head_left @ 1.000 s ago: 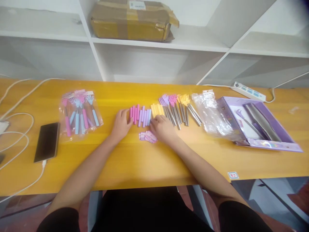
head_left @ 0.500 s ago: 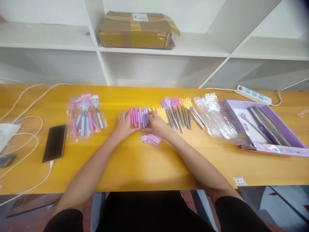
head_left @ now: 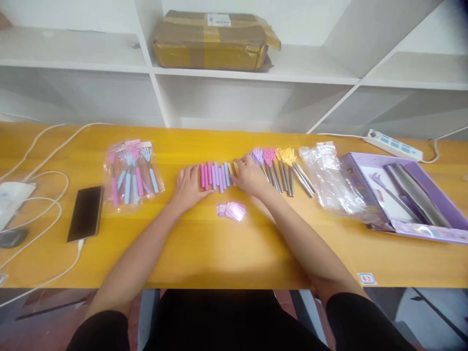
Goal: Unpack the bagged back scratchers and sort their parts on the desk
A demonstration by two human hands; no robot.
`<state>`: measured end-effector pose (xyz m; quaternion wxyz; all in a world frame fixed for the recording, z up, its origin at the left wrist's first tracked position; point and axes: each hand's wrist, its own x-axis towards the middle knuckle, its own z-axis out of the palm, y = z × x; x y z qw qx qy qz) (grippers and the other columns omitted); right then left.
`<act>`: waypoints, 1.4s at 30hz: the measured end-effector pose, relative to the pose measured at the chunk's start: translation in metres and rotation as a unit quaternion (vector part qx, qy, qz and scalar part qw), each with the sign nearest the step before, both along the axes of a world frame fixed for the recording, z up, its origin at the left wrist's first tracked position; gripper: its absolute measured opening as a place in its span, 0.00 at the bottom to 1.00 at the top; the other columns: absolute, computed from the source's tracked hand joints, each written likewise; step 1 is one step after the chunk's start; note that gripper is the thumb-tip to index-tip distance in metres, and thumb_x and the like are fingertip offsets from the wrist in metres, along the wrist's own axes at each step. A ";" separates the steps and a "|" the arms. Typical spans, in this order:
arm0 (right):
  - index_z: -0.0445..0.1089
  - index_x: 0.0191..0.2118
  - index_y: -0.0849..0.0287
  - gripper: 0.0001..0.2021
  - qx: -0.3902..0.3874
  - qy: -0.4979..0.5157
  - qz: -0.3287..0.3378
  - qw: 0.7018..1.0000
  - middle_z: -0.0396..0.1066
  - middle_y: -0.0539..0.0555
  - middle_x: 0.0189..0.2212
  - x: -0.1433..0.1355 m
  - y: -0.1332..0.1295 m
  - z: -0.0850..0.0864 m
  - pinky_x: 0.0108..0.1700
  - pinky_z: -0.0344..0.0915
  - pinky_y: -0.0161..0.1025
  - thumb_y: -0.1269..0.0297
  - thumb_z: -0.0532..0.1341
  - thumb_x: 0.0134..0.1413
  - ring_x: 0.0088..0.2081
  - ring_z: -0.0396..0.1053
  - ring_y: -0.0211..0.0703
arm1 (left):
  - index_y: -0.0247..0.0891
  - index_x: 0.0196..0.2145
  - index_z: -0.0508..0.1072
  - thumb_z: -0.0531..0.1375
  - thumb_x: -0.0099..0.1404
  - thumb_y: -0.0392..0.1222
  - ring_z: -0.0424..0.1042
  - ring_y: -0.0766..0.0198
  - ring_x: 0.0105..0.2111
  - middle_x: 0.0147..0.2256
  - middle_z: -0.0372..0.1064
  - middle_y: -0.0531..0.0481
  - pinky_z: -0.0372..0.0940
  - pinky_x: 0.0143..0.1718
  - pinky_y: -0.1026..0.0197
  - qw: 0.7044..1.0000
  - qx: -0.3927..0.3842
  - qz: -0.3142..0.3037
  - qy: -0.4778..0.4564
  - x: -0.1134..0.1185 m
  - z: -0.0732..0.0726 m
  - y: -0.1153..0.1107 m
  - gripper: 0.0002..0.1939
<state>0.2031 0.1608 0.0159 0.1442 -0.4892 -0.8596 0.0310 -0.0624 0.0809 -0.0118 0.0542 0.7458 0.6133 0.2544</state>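
Short coloured handle tubes lie side by side in a row: pink tubes (head_left: 205, 176), purple tubes (head_left: 218, 177), a light blue tube (head_left: 227, 175) and yellow tubes (head_left: 233, 168). At the row's left end, my left hand (head_left: 189, 187) rests on the table with fingers apart, beside the pink tubes. My right hand (head_left: 251, 176) bends its fingers and thumb round the yellow tubes and partly hides them. Just right of it are metal rods with claw-shaped heads in purple, pink (head_left: 269, 157) and yellow (head_left: 288, 156). Small pink cards (head_left: 234, 211) lie in front of the row.
On the left lie a bag of back scratchers (head_left: 134, 175) and a phone (head_left: 85, 213) on a cable. Clear plastic bags (head_left: 334, 180) and a purple box (head_left: 427, 231) holding a scratcher are on the right. A power strip (head_left: 395, 144) and a shelf carton (head_left: 212, 44) stand behind.
My right hand has slid right along the row, from the blue tubes onto the yellow ones. My left hand has come slightly away from the pink tubes. The view has shifted slightly.
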 end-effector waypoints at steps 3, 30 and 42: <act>0.70 0.64 0.69 0.25 0.016 -0.003 -0.035 0.999 0.66 0.70 0.53 0.001 -0.005 -0.006 0.49 0.67 0.49 0.63 0.62 0.66 0.45 0.69 0.58 | 0.35 0.72 0.59 0.74 0.61 0.62 0.63 0.34 0.65 0.67 0.63 0.28 0.57 0.69 0.36 1.000 -0.005 0.012 0.009 0.002 0.002 -0.002 0.53; 0.81 0.51 0.64 0.14 0.027 -0.010 0.040 0.999 0.68 0.65 0.47 -0.030 -0.011 -0.010 0.46 0.59 0.45 0.64 0.61 0.68 0.42 0.66 0.52 | 0.29 0.73 0.56 0.73 0.66 0.53 0.65 0.36 0.67 0.68 0.64 0.25 0.57 0.70 0.38 0.999 -0.026 0.013 0.035 -0.005 0.009 -0.016 0.49; 0.81 0.51 0.66 0.16 0.054 0.020 0.035 0.998 0.70 0.65 0.47 0.008 -0.037 0.007 0.45 0.65 0.46 0.64 0.57 0.71 0.41 0.69 0.52 | 0.30 0.58 0.72 0.59 0.75 0.51 0.65 0.33 0.64 0.58 0.69 0.26 0.58 0.68 0.33 0.950 0.042 0.298 0.076 -0.126 0.067 -0.022 0.23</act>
